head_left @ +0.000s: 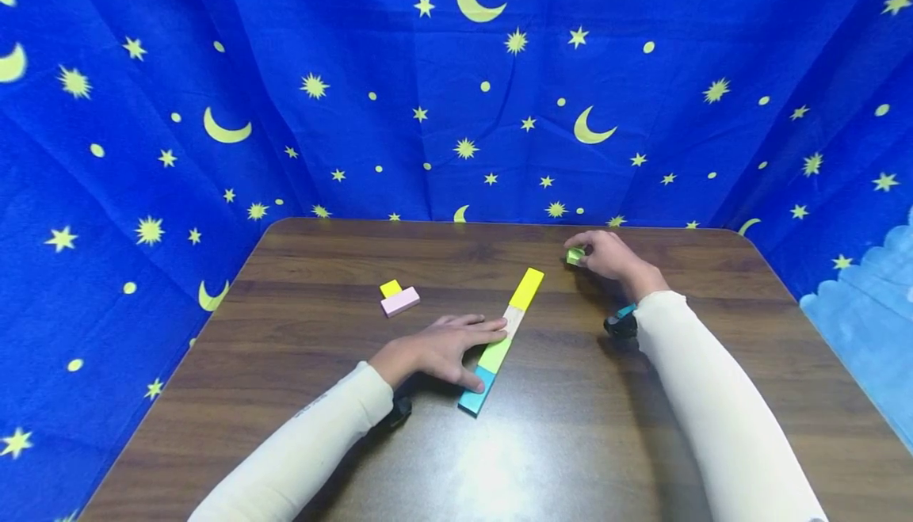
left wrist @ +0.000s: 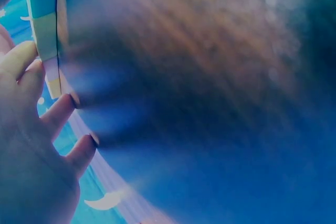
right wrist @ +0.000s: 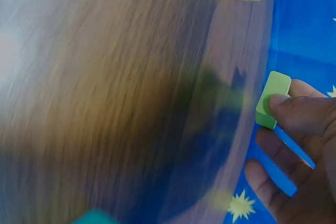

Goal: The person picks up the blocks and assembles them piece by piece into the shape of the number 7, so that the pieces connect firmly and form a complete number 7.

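Observation:
A straight row of flat blocks lies end to end on the table: a blue block [head_left: 476,392], a light green block [head_left: 494,354], a pale wooden block [head_left: 513,321] and a yellow block [head_left: 526,290]. My left hand [head_left: 445,348] rests along its left side, fingers spread and thumb on the blue block. In the left wrist view its fingertips [left wrist: 29,56] touch the row's edge. Toward the table's back right, my right hand [head_left: 609,257] pinches a small green block [right wrist: 274,98] between thumb and fingers, raised over the tabletop.
Left of the row, a small yellow block [head_left: 391,288] touches a pink block [head_left: 401,302]. Some teal shows [head_left: 626,310] beside the right wrist camera, partly hidden. The wooden table [head_left: 321,253] ends at a blue star-patterned curtain [head_left: 399,70].

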`<state>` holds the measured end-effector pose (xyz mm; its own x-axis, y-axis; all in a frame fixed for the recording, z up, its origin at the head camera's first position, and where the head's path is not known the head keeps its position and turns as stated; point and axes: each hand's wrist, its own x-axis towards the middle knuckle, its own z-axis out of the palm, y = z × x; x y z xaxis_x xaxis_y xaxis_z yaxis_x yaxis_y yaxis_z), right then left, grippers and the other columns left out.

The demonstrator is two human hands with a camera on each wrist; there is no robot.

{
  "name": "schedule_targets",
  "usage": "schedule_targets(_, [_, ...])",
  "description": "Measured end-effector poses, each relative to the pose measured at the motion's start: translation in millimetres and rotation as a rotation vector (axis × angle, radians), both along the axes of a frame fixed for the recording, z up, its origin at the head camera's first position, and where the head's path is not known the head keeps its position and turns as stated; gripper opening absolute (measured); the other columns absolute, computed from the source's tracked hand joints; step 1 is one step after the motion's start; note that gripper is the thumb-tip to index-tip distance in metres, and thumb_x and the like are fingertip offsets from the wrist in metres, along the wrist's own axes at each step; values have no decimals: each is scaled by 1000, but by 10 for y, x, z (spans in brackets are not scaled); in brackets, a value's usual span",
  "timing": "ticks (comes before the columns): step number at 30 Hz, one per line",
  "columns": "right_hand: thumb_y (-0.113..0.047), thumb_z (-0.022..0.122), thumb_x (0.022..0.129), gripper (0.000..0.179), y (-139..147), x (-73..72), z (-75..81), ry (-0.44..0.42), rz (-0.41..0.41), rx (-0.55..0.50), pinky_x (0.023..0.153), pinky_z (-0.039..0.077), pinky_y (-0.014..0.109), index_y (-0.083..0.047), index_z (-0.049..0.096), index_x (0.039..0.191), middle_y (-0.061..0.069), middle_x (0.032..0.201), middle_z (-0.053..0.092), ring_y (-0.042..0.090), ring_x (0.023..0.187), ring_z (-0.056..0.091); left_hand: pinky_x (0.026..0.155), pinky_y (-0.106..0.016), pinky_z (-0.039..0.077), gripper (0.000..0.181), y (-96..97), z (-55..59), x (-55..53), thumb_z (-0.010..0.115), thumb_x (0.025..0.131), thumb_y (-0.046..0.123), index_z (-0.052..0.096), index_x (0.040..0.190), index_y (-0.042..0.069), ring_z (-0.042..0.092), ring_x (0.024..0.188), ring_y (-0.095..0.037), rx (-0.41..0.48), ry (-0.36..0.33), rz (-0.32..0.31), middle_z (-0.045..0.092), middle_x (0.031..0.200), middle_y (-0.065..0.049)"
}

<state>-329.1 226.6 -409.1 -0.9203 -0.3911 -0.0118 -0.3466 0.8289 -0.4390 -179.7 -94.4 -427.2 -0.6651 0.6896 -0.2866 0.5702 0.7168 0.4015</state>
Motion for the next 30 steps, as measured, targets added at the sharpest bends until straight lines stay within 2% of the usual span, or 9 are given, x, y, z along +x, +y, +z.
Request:
schedule_targets(4, [-2, 61, 89, 35, -94, -45, -54, -6, -5, -2, 96, 48, 53, -5, 67, 123, 23, 122, 67, 36, 108, 61, 124, -54, 15, 85, 6, -4, -9, 70, 86, 52, 28, 157, 31, 15, 156, -26, 2, 3, -8, 13, 167, 17])
schedule_targets(8, [-3, 59, 92, 34, -161, -69, -105, -53, -39, 9, 92, 49, 48, -7, 67, 125, 21, 124, 66, 31, 103, 58, 124, -54, 15, 85, 10, -8, -14, 70, 86, 53, 27, 157, 32, 15, 156, -25, -1, 2, -9, 12, 167, 18])
schedule_targets(12, [-2, 58, 93, 35, -237, -78, -130, -68, -59, -10, 90, 50, 47, -7, 66, 126, 22, 125, 65, 32, 102, 59, 125, -53, 15, 85, 1, -2, -13, 69, 86, 53, 26, 157, 34, 14, 157, -24, -9, -1, -3, 11, 167, 19])
schedule_targets(16, [-2, 60, 91, 34, -306, -87, -177, -52, -36, -44, 91, 50, 47, -6, 68, 124, 21, 125, 66, 31, 102, 60, 125, -53, 14, 86, -8, 6, -9, 69, 86, 53, 26, 157, 34, 13, 157, -24, -9, -6, 0, 11, 167, 19])
schedule_targets(21, [-3, 63, 89, 32, -320, -98, -248, -31, -26, -83, 88, 49, 44, -3, 68, 121, 20, 117, 67, 30, 98, 58, 125, -54, 15, 86, -4, 2, -11, 69, 86, 53, 26, 157, 33, 15, 156, -25, -2, -2, -5, 11, 167, 19])
schedule_targets(30, [-4, 58, 93, 33, -348, -77, -281, -86, -42, -150, 87, 49, 40, -2, 67, 125, 20, 117, 65, 28, 99, 56, 125, -53, 15, 84, -5, -6, -17, 68, 87, 53, 26, 157, 34, 14, 156, -24, -9, -7, -2, 11, 167, 18])
